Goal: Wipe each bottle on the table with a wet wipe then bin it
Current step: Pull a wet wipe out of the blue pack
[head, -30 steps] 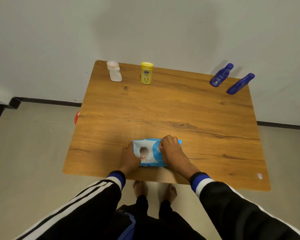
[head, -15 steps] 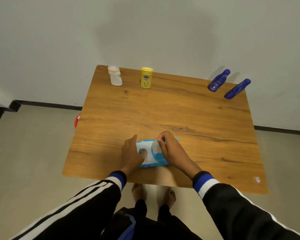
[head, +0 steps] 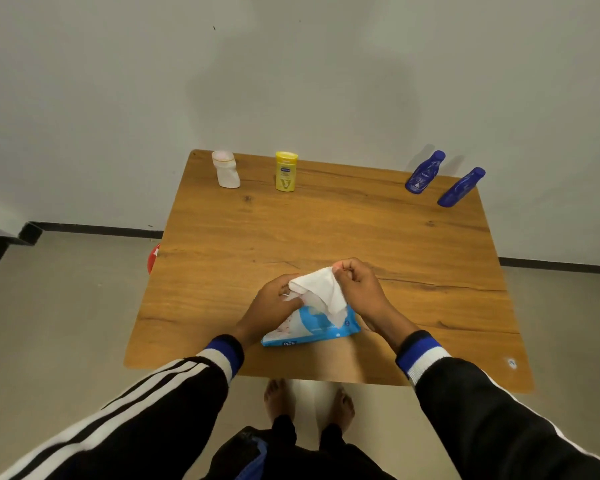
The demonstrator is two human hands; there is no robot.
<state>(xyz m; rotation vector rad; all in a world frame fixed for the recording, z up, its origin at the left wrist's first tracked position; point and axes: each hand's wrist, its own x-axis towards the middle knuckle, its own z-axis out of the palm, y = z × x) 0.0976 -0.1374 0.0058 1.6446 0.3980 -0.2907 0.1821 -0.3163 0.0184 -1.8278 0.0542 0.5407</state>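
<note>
Table [head: 326,230]: right hand [head: 362,289] pinching wipe [head: 321,289] upward.

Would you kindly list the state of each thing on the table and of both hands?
Wet wipe: partly pulled out of the pack.
Wipe pack: open, on the table.
White bottle: upright, untouched.
Yellow bottle: upright, untouched.
Two blue bottles: upright, untouched.
Left hand: holds the pack.
Right hand: pinches the wipe.

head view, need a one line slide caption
Right hand pulls a wet wipe from the blue pack steadied by the left hand; four bottles wait.
</note>
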